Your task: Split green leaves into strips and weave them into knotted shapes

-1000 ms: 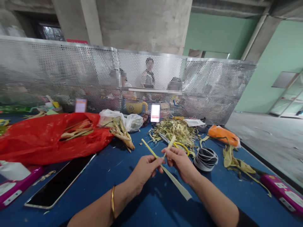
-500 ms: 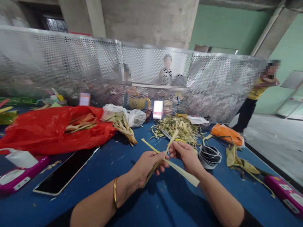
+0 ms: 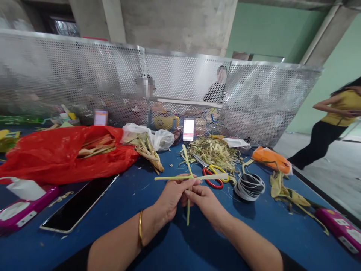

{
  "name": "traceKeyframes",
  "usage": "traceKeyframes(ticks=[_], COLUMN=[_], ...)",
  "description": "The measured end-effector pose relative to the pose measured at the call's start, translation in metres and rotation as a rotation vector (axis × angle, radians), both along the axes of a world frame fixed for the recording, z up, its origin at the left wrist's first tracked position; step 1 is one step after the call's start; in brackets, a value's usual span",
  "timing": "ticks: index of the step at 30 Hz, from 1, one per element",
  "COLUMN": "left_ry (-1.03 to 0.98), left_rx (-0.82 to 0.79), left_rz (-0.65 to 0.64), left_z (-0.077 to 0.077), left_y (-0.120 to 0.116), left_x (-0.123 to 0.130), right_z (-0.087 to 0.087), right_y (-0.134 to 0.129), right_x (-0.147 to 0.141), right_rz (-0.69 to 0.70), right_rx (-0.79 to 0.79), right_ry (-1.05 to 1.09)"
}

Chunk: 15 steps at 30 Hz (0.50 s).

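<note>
Several pale green corn husk strips cross each other above the table and stick out left, right, up and down. My left hand pinches them at the crossing between thumb and fingers. Close against it, my right hand is closed on the strips just below and to the right of the crossing; its fingertips are partly hidden. Beyond my hands lie scissors with red and yellow handles, beside a heap of husk shreds.
On the blue table, a red plastic bag and a phone-like black slab lie left. A wire coil, orange packet and dried husks lie right. A perforated metal screen stands behind; a person is at right.
The husk strips have turned, and my right hand has come down and in against my left. The scissors' handles are now uncovered. The person at right has come closer.
</note>
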<state>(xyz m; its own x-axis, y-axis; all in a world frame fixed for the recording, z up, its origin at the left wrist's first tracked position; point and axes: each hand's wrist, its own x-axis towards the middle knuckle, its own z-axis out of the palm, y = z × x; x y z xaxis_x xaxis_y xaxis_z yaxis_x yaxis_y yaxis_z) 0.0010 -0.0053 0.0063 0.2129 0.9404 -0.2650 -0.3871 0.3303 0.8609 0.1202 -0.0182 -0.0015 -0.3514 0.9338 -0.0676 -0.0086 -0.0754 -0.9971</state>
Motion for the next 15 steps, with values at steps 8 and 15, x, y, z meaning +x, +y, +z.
traceKeyframes(ticks=[8, 15], left_ry=[-0.036, -0.047], left_rx=[0.021, 0.054], left_rz=[0.111, -0.062], left_z=[-0.002, 0.002], left_y=[0.002, 0.012], left_x=[0.001, -0.011], right_z=[-0.014, -0.011], right_y=[0.0, 0.008], right_x=[-0.003, 0.014], right_rz=[-0.113, -0.203], right_rx=[0.118, 0.253], right_ry=[-0.121, -0.276])
